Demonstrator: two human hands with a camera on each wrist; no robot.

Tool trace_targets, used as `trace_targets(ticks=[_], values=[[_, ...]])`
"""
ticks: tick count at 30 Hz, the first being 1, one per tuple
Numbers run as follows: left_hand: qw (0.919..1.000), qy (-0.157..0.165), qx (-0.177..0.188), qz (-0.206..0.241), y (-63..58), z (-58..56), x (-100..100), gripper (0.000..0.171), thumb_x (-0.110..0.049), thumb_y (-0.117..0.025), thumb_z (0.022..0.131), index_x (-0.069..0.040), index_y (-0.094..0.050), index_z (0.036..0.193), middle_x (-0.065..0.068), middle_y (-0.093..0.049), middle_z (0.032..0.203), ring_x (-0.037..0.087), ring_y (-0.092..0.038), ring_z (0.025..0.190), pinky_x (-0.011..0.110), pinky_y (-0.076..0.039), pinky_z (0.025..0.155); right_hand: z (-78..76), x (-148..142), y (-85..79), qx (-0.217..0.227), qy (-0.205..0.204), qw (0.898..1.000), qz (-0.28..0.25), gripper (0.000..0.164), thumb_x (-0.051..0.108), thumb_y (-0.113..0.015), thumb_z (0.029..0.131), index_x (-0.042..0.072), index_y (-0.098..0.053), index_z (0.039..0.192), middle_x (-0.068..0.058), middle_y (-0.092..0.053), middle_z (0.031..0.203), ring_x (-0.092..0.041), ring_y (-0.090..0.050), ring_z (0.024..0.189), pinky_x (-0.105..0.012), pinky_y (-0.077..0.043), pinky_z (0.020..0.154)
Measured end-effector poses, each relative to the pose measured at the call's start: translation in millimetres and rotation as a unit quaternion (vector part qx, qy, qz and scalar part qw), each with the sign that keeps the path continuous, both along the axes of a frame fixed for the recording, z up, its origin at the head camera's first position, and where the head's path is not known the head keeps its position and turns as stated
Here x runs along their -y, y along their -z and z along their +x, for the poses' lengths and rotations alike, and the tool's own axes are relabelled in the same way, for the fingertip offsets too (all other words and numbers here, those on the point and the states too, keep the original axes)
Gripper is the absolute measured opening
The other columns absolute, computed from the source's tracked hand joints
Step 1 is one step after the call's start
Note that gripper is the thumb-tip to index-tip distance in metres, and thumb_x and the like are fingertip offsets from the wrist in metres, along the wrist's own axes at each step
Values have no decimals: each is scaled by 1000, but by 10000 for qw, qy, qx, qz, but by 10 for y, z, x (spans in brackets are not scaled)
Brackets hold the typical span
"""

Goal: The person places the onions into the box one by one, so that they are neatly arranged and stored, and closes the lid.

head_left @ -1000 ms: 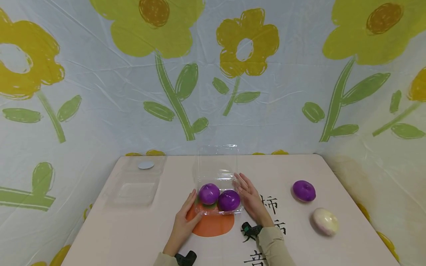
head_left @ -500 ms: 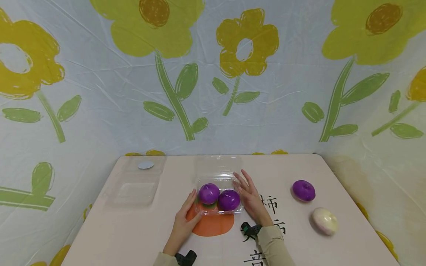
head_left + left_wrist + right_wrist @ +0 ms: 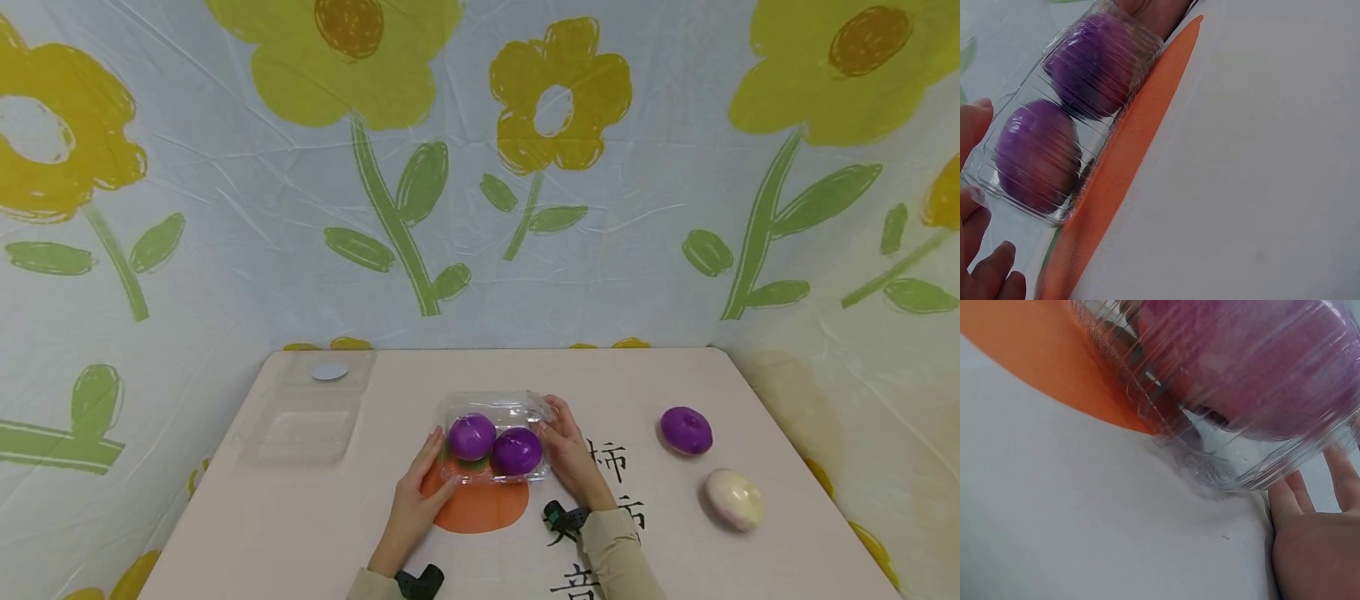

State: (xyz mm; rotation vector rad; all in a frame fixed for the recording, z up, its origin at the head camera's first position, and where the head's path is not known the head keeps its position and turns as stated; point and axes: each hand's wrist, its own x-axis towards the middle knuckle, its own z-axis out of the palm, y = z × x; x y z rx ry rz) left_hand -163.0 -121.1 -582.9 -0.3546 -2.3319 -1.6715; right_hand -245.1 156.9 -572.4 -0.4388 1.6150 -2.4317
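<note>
In the head view, a clear plastic clamshell box (image 3: pixel 480 481) stands at the middle of the table. Inside it sit two round purple vegetables, onion- or turnip-like: a left one (image 3: pixel 472 437) and a right one (image 3: pixel 517 452). Its hinged lid (image 3: pixel 491 402) is swung partway over them. My left hand (image 3: pixel 412 492) holds the box's left end, thumb at the front corner and fingers along the side. My right hand (image 3: pixel 572 454) grips the lid's right edge with bent fingers, its thumb near the box's side. Part of those fingertips is hidden behind the plastic.
Another clear clamshell box (image 3: pixel 303 429) lies opened out at the left, with a whitish oval (image 3: pixel 329 372) on its lid. At the right lie a loose purple vegetable (image 3: pixel 686 431) and a pale one (image 3: pixel 733 499). An orange print (image 3: pixel 483 510) marks the tabletop. Flowered cloth hangs behind.
The lid first leaned back away from me, then came forward over the two purple vegetables. My right fingers spread, then bent onto the lid's edge. The left hand has stayed put.
</note>
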Motion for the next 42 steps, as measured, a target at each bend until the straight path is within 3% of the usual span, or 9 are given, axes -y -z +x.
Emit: trace_targets(ticks=[6, 9, 11, 15, 19, 25, 30, 37, 42], values=[[9996, -226, 124, -108, -12, 18, -6, 82, -28, -78, 87, -24, -33, 156, -1, -41, 155, 27, -35, 143, 48, -30, 113, -1, 6, 26, -60, 36, 9999, -109, 25, 4, -48, 103, 1, -38, 125, -18, -25, 160, -31, -24, 147, -27, -38, 110], [9997, -188, -41, -123, -8, 16, -8, 83, -24, -78, 87, -23, -32, 157, -2, -41, 155, 26, -36, 143, 51, -31, 113, 1, 14, 33, 73, 204, 9997, -89, 15, 4, -48, 102, 4, -43, 116, -20, -29, 157, -35, -27, 145, -28, -42, 107], [9996, -152, -218, -117, 0, 12, -9, 77, -20, -77, 87, -20, -38, 153, -1, -42, 155, 22, -36, 143, 43, -31, 114, 4, 18, 35, 233, 307, 9992, -117, 11, 2, -48, 101, 8, -47, 110, -20, -35, 153, -32, -34, 140, -27, -45, 103], [9994, -125, -305, 90, -202, 84, -51, 63, -11, -79, 85, -7, -50, 140, 9, -44, 153, 26, -38, 142, 21, -24, 113, 20, 29, -6, 397, 348, 9980, -341, 18, -5, -43, 99, 12, -49, 104, -22, -39, 145, -27, -43, 128, -24, -48, 91], [9994, -90, -118, 313, -371, 134, -74, 57, -8, -80, 83, 1, -51, 132, 15, -44, 152, 33, -36, 142, 13, -20, 110, 34, 33, -44, 266, 281, 9979, -518, 24, -7, -31, 99, 7, -49, 104, -23, -46, 140, -27, -43, 130, -25, -44, 97], [9986, 51, -288, 432, -368, 131, -46, 39, -2, -66, 93, 6, -51, 128, 24, -42, 150, 44, -35, 140, 10, -19, 111, 152, -55, -104, -141, 346, 9987, 357, 32, -4, -35, 96, -9, -42, 127, -27, -41, 143, -27, -41, 134, -25, -35, 109], [9983, -54, -259, 516, -364, 134, -42, 34, 0, -61, 95, 8, -53, 127, 29, -46, 143, 46, -40, 135, 9, -24, 109, 301, -139, -181, -459, 294, 9891, 1370, 49, -3, -42, 97, -8, -32, 144, -30, -34, 150, -40, -34, 140, -19, -37, 108], [9983, -205, -202, 509, -367, 139, -55, 34, 2, -63, 92, 8, -56, 125, 18, -60, 120, 29, -57, 107, 25, -49, 93, 510, -170, -277, 222, 296, 9838, 1752, 57, 1, -55, 94, -3, -31, 146, -28, -38, 147, -40, -42, 134, -21, -45, 100], [9971, -154, -66, 744, -235, 86, -56, 34, 5, -60, 93, 7, -54, 126, 14, -60, 102, 18, -57, 84, 23, -50, 71, 599, -195, -304, 620, 42, 9785, 1968, 41, 6, -55, 95, -7, -38, 130, -19, -55, 119, -24, -60, 102, -30, -56, 89]])
